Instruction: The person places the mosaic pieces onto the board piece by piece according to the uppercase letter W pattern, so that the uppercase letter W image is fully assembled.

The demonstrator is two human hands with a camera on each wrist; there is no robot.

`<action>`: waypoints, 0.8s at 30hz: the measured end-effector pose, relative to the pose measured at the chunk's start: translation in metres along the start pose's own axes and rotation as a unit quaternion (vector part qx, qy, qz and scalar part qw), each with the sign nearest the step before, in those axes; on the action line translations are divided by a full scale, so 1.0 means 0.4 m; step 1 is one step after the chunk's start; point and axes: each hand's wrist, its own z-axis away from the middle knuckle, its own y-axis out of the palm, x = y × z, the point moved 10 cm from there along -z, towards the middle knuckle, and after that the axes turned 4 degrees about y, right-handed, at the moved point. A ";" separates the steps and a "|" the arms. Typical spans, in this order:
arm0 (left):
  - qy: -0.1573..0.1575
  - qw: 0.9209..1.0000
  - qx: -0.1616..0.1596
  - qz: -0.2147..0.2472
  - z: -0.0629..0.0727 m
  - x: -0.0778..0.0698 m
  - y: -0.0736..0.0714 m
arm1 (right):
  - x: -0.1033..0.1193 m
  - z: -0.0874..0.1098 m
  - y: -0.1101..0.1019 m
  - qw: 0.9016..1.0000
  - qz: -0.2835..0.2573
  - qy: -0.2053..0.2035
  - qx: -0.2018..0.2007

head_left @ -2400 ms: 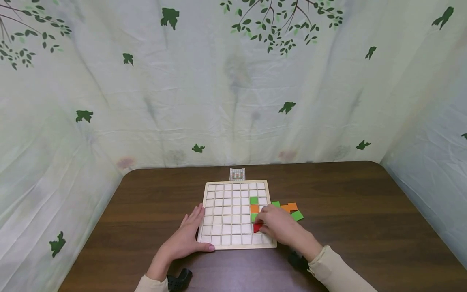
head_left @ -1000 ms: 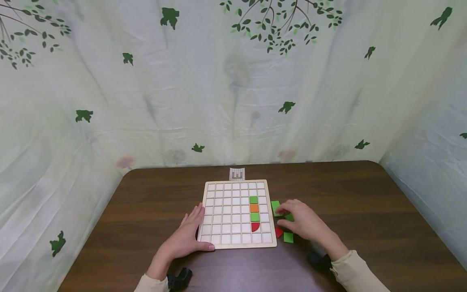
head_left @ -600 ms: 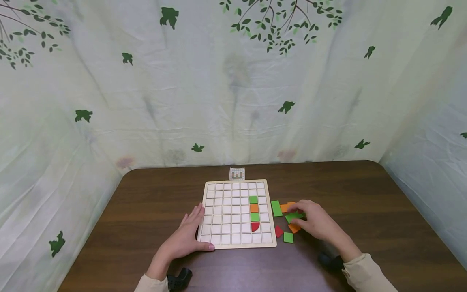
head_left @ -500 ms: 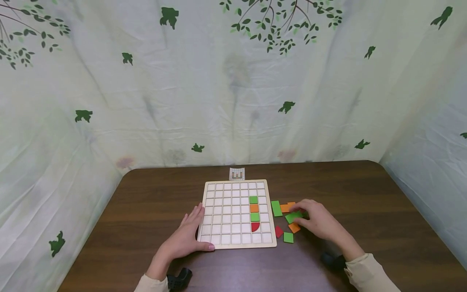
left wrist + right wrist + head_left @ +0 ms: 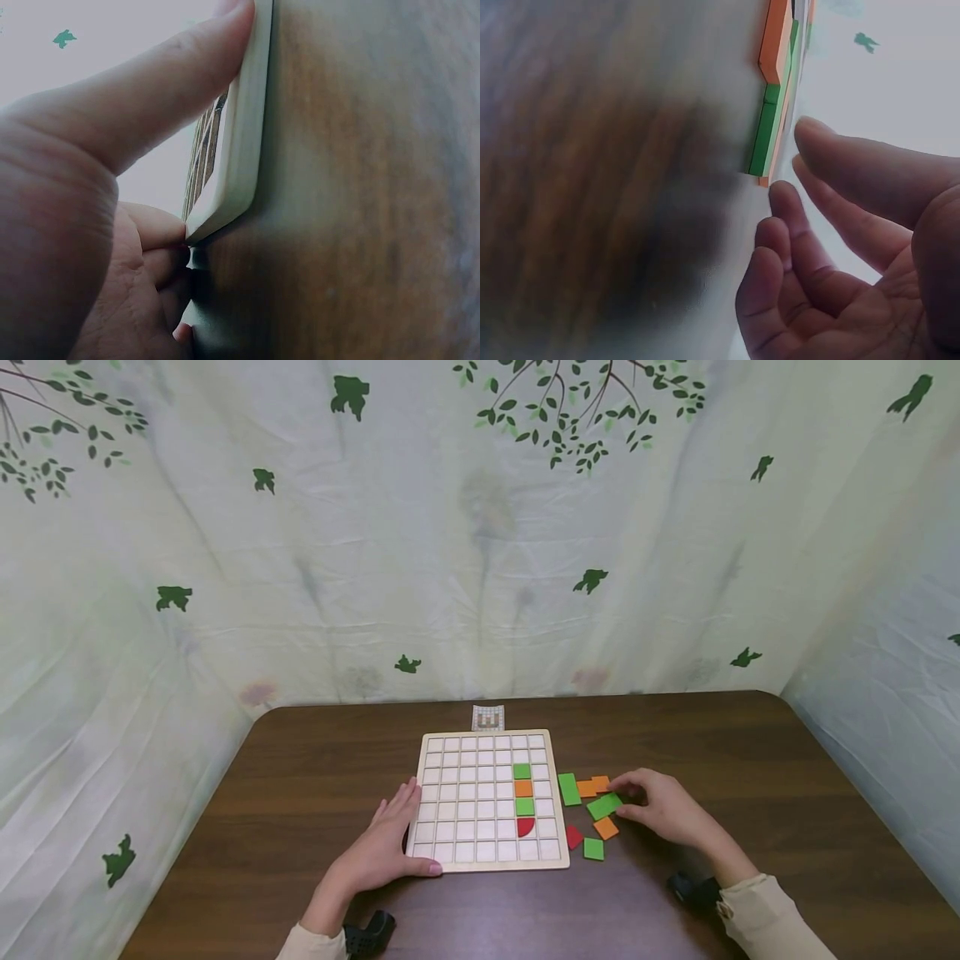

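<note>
My left hand lies around the near left corner of a white gridded wooden board, fingers along the left side and thumb on the front edge. In the left wrist view, the thumb touches the board's rim. In one column of the board sit a green square, an orange square, another green square and a red quarter-round tile. My right hand is beside a tilted green tile, thumb and index finger apart at its right end. Nothing shows between the fingers in the right wrist view.
Right of the board lie a green rectangular tile, orange tiles, an orange square, a red tile and a green square. A small printed card is behind the board. A patterned curtain hangs behind the brown table.
My right hand has let go of the red quarter-round tile on the board and moved right past the loose tiles, uncovering them. The left hand stays put.
</note>
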 end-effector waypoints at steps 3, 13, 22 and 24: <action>0.001 1.000 0.000 0.000 0.000 -0.001 0.000 | -0.008 -0.001 0.007 1.000 0.005 0.012 0.013; 0.000 1.000 0.000 0.002 0.001 0.001 0.000 | -0.004 -0.008 0.015 0.999 0.024 0.000 0.030; 0.000 1.000 0.002 0.001 0.000 0.004 0.002 | -0.004 -0.006 0.013 0.999 0.042 0.003 0.026; 0.000 1.000 0.004 0.001 0.000 0.004 0.003 | -0.004 -0.005 0.014 0.999 0.045 0.005 0.028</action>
